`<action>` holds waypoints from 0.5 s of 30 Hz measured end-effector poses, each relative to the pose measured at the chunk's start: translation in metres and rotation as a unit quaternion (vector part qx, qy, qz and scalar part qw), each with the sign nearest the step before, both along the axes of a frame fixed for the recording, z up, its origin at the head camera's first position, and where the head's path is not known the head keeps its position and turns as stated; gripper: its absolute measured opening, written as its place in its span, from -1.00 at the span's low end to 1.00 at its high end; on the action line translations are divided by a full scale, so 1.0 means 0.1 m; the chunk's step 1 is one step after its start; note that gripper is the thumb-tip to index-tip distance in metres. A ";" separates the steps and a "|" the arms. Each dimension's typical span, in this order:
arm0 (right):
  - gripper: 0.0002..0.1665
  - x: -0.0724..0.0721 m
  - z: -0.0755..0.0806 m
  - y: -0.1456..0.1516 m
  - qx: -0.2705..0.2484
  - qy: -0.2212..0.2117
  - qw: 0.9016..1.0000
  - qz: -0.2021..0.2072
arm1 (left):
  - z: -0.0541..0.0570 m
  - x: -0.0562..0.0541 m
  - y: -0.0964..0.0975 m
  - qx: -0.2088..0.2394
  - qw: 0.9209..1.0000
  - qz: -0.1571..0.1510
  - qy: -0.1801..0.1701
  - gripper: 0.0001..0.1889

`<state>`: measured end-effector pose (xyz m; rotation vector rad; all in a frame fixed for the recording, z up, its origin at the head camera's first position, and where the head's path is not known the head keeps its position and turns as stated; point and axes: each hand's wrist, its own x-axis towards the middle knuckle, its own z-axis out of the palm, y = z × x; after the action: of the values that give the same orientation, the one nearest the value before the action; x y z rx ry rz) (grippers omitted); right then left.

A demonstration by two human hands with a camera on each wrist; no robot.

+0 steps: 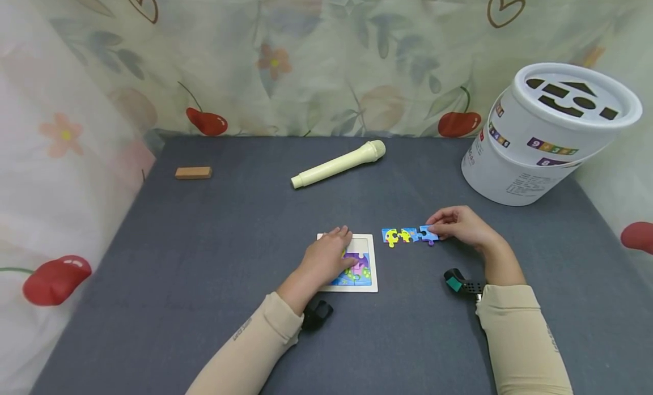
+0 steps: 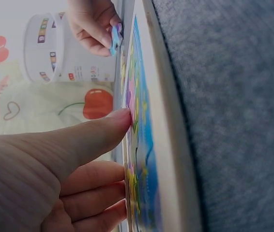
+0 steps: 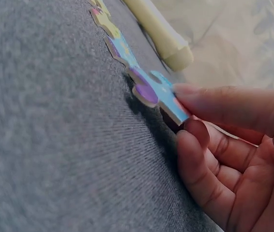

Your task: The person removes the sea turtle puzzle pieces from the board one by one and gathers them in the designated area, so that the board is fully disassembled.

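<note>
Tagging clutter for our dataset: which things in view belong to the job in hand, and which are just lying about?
Job in hand:
puzzle piece, pinched by the right hand
puzzle tray, under the left hand
two loose pieces, between tray and pinched piece

Apparently just lying about:
cream microphone-shaped object
small wooden block
white tub with cut-out lid

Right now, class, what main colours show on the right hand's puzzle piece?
The puzzle piece is light blue with purple, clearest in the right wrist view.
</note>
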<state>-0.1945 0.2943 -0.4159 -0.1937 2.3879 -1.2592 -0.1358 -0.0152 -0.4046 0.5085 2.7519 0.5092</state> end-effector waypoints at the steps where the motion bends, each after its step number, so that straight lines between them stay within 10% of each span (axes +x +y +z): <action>1: -0.64 0.00 0.00 0.00 0.002 0.001 1.000 -0.001 | 0.00 0.00 0.00 -0.001 1.000 0.000 -0.001 -0.36; 15: -0.67 0.03 0.04 0.00 0.038 0.017 0.999 0.015 | 0.00 0.00 0.00 -0.001 1.000 -0.001 -0.003 -0.36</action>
<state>-0.1917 0.2946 -0.4123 -0.2295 2.4470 -1.1583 -0.1359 -0.0152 -0.4042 0.5095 2.7454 0.5064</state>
